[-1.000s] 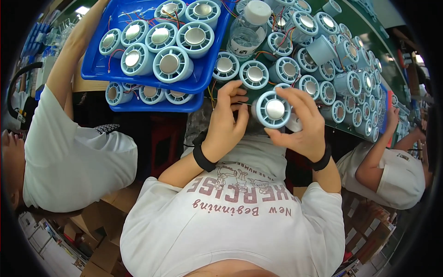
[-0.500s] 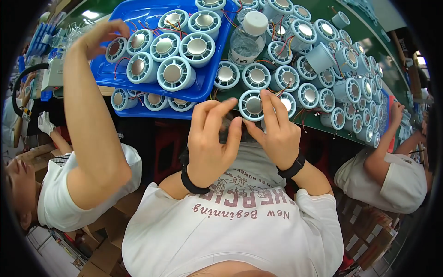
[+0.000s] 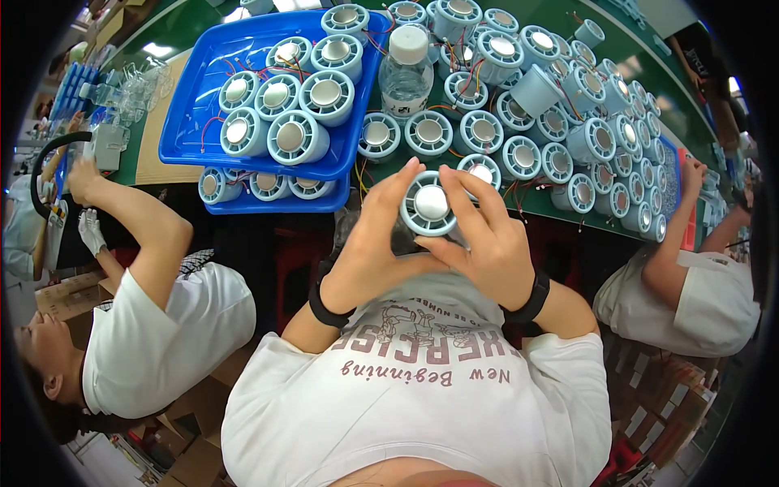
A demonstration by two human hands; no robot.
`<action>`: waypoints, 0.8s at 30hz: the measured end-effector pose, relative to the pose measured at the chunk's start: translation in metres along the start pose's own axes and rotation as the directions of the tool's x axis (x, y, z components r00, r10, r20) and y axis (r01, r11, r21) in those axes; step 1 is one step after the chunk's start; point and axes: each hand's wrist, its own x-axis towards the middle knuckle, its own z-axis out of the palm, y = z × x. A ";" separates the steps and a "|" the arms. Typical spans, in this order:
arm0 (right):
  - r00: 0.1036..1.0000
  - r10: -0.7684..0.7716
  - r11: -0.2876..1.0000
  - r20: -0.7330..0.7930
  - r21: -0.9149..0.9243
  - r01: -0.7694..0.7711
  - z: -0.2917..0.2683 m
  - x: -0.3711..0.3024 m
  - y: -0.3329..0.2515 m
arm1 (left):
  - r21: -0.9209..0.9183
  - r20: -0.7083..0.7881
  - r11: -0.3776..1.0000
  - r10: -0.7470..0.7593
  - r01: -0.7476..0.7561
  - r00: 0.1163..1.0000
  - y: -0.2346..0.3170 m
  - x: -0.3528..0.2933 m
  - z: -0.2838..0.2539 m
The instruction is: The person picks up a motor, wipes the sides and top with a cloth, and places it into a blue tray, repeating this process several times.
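Between my two hands, just in front of the table's near edge, is a light-blue cylindrical housing [image 3: 428, 204] with a spoked rim and a shiny silver disc in its middle. My right hand [image 3: 492, 239] grips it from the right, with fingers over the rim and the thumb at its lower edge. Curled along its left side is my left hand [image 3: 375, 243], fingertips at the rim. The underside of the housing is hidden. Right behind it stand similar housings [image 3: 428, 132], some with thin red, black and yellow wires.
At the left, stacked blue trays [image 3: 182, 148] carry several such housings. A clear bottle with a white cap [image 3: 408, 45] stands beside them. Many housings crowd the green table [image 3: 540, 203] to the right. One co-worker [image 3: 166, 316] sits at my left, another [image 3: 682, 300] at my right.
The housing has come nearer to me, off the row at the table edge, and my left hand has closed in on it. The left co-worker's hand has left the tray; one housing there is gone.
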 end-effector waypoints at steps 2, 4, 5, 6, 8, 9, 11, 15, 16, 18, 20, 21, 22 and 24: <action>0.980 0.049 0.998 0.191 -0.037 -0.043 -0.008 0.011 -0.002 | 0.005 -0.075 0.999 -0.049 0.050 0.996 -0.017 0.002 -0.003; 0.990 0.022 1.000 0.137 -0.009 -0.021 -0.018 0.028 0.000 | 0.160 -0.101 0.987 0.021 -0.005 0.995 -0.022 0.004 -0.001; 0.997 -0.003 1.000 0.082 0.021 0.002 -0.023 0.040 0.001 | 0.314 -0.116 0.948 0.092 -0.051 0.989 -0.023 0.005 0.002; 0.997 -0.006 1.000 0.082 0.020 0.004 -0.028 0.056 0.003 | 0.461 -0.121 0.883 0.161 -0.088 0.980 -0.026 0.006 0.005; 0.997 0.010 0.996 -0.075 -0.088 -0.016 -0.030 0.092 0.006 | 0.491 -0.139 0.867 0.177 -0.087 0.974 -0.035 0.006 0.010; 0.997 0.005 0.996 -0.077 -0.091 -0.012 -0.025 0.104 0.012 | 0.521 -0.153 0.849 0.193 -0.087 0.969 -0.039 0.006 0.013; 0.999 -0.038 0.939 -0.014 -0.341 0.031 -0.015 0.124 0.024 | 0.546 -0.161 0.833 0.212 -0.092 0.964 -0.042 0.007 0.016; 0.994 0.032 0.943 0.105 -0.332 0.004 -0.004 0.156 0.031 | 0.490 -0.218 0.871 0.094 0.025 0.971 -0.042 0.008 0.021; 0.990 0.067 0.922 0.126 -0.388 -0.013 -0.002 0.163 0.037 | 0.437 -0.216 0.899 0.076 0.027 0.973 -0.040 0.009 0.023; 0.977 0.135 0.869 0.166 -0.494 -0.036 0.000 0.175 0.034 | 0.329 -0.214 0.944 0.040 0.033 0.976 -0.039 0.011 0.027; 0.968 0.192 0.870 0.163 -0.484 -0.091 -0.016 0.181 0.018 | 0.389 -0.228 0.921 0.091 0.005 0.969 -0.046 0.012 0.029; 0.953 0.255 0.867 0.162 -0.475 -0.151 -0.029 0.183 0.000 | 0.444 -0.234 0.896 0.137 -0.019 0.962 -0.050 0.010 0.030; 0.934 0.317 0.859 0.163 -0.467 -0.210 -0.036 0.184 -0.011 | 0.499 -0.237 0.866 0.181 -0.040 0.954 -0.053 0.009 0.032; 0.969 0.239 0.877 0.068 -0.443 -0.185 -0.047 0.176 -0.009 | 0.537 -0.239 0.843 0.185 -0.029 0.953 -0.049 0.010 0.036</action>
